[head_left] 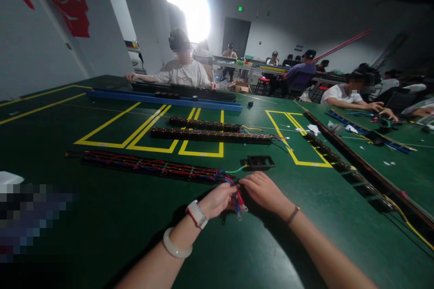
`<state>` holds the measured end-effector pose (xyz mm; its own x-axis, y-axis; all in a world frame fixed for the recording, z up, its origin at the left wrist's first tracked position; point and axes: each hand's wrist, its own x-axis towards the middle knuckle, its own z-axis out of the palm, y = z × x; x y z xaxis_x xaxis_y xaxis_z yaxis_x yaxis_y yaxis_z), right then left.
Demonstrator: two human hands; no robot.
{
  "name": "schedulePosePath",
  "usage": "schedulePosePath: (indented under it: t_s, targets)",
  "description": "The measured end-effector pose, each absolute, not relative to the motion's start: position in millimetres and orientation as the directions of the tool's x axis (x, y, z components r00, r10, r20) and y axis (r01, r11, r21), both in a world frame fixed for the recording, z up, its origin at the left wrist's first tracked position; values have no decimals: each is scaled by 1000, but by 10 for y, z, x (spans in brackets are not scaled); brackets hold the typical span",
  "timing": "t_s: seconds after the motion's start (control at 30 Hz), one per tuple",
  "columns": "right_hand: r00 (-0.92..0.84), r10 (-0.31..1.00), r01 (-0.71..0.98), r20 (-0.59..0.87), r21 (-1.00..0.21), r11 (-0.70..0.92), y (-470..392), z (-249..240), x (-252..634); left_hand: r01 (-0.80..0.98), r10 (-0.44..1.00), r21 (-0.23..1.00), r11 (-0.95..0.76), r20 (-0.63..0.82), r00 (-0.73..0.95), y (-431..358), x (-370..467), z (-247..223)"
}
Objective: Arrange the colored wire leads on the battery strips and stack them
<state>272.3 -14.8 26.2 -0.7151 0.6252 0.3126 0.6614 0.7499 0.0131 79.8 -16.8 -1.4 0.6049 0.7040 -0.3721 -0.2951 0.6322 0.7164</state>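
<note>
My left hand (219,198) is closed around a bundle of red and blue wires (241,204) whose ends carry metal ring terminals. These wires come out of the right end of a long black strip assembly (152,165), which has red and blue wires running along it. Close beside the bundle, my right hand (262,189) has its fingers pinched together at the wires; what lies between its fingertips is hidden. Just beyond the hands sits a small black rectangular frame (260,162), with a green wire (239,170) leading to it from the strip.
Two more wired strips (210,135) lie farther back on the green table (210,253), over yellow tape outlines (201,154). A blue rail (162,99) lies before a seated person (183,65). Long strips (359,158) run along the right, near another person (349,92).
</note>
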Motion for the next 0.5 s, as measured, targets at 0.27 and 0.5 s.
schedulePosePath:
  t_s: [0.27, 0.5]
  targets:
    - [-638, 665, 666, 389, -156, 730, -206, 227, 2697, -208, 646, 700, 683, -447, 619, -173, 793, 66]
    - [-430, 844, 823, 320, -244, 512, 31, 563, 2300, -195, 692, 764, 615, -405, 597, -189, 796, 11]
